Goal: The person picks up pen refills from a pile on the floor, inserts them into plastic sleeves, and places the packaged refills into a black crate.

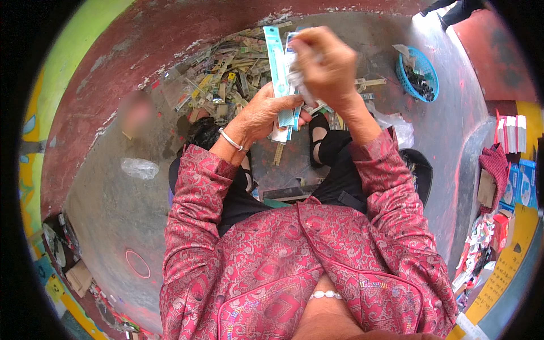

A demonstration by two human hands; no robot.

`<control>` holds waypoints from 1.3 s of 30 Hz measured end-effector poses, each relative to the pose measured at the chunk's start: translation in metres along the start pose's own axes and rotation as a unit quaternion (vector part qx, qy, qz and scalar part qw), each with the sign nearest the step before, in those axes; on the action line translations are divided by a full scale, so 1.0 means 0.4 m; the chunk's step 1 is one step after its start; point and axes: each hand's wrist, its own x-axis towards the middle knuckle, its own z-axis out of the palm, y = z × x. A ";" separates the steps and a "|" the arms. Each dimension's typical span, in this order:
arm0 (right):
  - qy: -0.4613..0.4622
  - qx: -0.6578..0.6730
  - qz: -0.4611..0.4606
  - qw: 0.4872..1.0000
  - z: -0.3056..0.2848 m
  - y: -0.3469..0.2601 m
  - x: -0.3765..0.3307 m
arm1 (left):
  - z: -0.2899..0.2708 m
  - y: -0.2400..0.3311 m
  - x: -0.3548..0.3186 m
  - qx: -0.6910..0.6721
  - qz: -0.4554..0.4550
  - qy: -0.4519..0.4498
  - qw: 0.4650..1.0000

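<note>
My left hand point(262, 111), with a pale bangle at its wrist, grips a small bundle of long flat packets. A teal and white packet point(276, 56) stands out on the bundle's left side, rising well above my thumb. My right hand point(330, 63) is at the bundle's upper right, its fingers curled in and smeared by motion. Something whitish point(302, 86) shows beneath those fingers, too blurred to name. Beyond both hands, a heap of thin ruler-like strips point(241, 76) spreads over the floor. A yellowish strip point(278, 153) lies below the bundle, between my feet.
A blue mesh basket point(401, 78) with dark contents stands at the far right. Clear plastic bags lie on the floor, one crumpled bag point(139, 168) at left. Stacked books point(511, 134) and blue boxes point(526, 184) line the right side. A person's legs point(462, 12) show at the top right.
</note>
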 end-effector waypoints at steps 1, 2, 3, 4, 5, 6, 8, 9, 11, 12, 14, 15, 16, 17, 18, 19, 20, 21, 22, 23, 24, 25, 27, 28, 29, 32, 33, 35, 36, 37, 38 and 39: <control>-0.046 -0.055 -0.093 0.993 0.012 0.009 -0.010 | 0.004 -0.003 0.000 0.013 -0.008 -0.002 1.000; -0.086 -0.118 -0.125 0.981 0.009 0.020 -0.009 | 0.008 0.000 0.000 0.033 -0.030 -0.005 0.999; -0.045 -0.089 -0.121 0.988 0.007 0.053 -0.002 | 0.010 0.005 -0.006 0.042 -0.035 -0.028 0.998; 0.003 -0.112 -0.094 0.989 0.004 0.095 0.015 | 0.009 0.013 -0.020 0.051 -0.036 -0.047 0.997; 0.052 -0.138 -0.071 0.987 -0.016 0.111 0.038 | 0.008 0.018 -0.025 0.059 -0.035 -0.070 0.995; 0.045 -0.135 0.059 0.988 -0.043 0.117 0.051 | 0.000 0.006 -0.025 0.065 -0.031 -0.062 0.995; 0.069 -0.160 0.184 0.967 -0.090 0.157 0.054 | -0.010 0.002 -0.017 0.026 -0.027 -0.065 0.997; 0.101 -0.191 0.180 0.960 -0.110 0.210 0.035 | -0.010 0.007 -0.012 0.006 -0.023 -0.067 0.997; 0.032 0.152 0.395 0.905 -0.134 0.220 0.015 | -0.005 0.010 -0.012 -0.018 -0.010 -0.046 0.999; -0.035 0.268 0.459 0.846 -0.134 0.210 0.015 | -0.007 0.014 -0.012 -0.029 -0.007 -0.044 0.999; -0.155 0.380 0.520 0.749 -0.132 0.133 0.031 | 0.001 0.018 -0.008 -0.048 -0.003 -0.054 0.997; -0.175 0.403 0.509 0.741 -0.102 0.115 0.015 | -0.001 0.018 -0.012 -0.050 0.004 -0.057 0.997; -0.232 0.413 0.470 0.745 -0.078 0.140 -0.011 | 0.000 0.019 -0.011 -0.050 0.011 -0.066 0.996; -0.290 0.421 0.430 0.744 -0.055 0.129 -0.010 | -0.002 0.017 -0.010 -0.052 0.017 -0.074 0.996; -0.289 0.415 0.432 0.747 -0.056 0.111 -0.014 | -0.008 0.017 -0.011 -0.043 0.010 -0.091 0.995; -0.288 0.409 0.435 0.749 -0.061 0.062 -0.002 | -0.009 0.012 -0.009 -0.041 0.006 -0.081 0.996; -0.278 0.432 0.457 0.726 -0.052 0.068 0.001 | -0.010 0.007 -0.006 -0.039 0.002 -0.071 0.997; -0.256 0.411 0.462 0.743 -0.050 0.070 0.001 | -0.010 0.005 -0.005 -0.037 -0.002 -0.061 0.997; -0.234 0.389 0.467 0.758 -0.052 0.071 0.003 | -0.003 0.017 -0.005 -0.006 0.004 -0.023 1.000; -0.211 0.367 0.472 0.773 -0.053 0.073 0.004 | -0.003 0.016 -0.003 0.009 0.030 0.003 1.000; -0.197 0.359 0.482 0.774 -0.049 0.086 -0.001 | -0.002 0.014 0.000 0.025 0.056 0.029 0.998; -0.190 0.341 0.493 0.778 -0.047 0.080 0.000 | -0.002 0.012 0.000 0.040 0.082 0.057 0.994; -0.176 0.303 0.515 0.783 -0.043 0.064 0.003 | -0.002 0.008 0.001 0.056 0.085 0.055 0.993; -0.180 0.281 0.505 0.796 -0.038 0.063 0.004 | 0.000 0.004 0.001 0.063 0.087 0.053 0.993; -0.182 0.279 0.501 0.799 -0.042 0.059 0.006 | 0.002 0.002 0.003 0.070 0.089 0.051 0.992; -0.190 0.291 0.490 0.799 -0.046 0.042 0.009 | -0.001 0.000 0.008 0.012 0.046 0.000 0.999; -0.196 0.307 0.488 0.793 -0.042 0.048 0.005 | -0.006 -0.002 0.010 -0.008 0.025 -0.018 0.999; -0.209 0.338 0.478 0.783 -0.041 0.071 -0.001 | -0.018 -0.005 0.012 -0.034 0.023 -0.044 0.998; -0.216 0.354 0.471 0.779 -0.045 0.089 -0.004 | -0.025 0.000 0.005 -0.024 0.018 -0.029 0.999; -0.225 0.369 0.463 0.774 -0.051 0.089 0.001 | -0.029 0.007 -0.001 -0.016 0.014 -0.014 1.000; -0.230 0.416 0.458 0.751 -0.066 0.081 0.006 | -0.031 0.013 -0.005 -0.044 0.014 -0.011 0.999; -0.229 0.450 0.453 0.735 -0.070 0.077 0.007 | -0.023 0.017 -0.006 -0.073 0.026 -0.025 0.997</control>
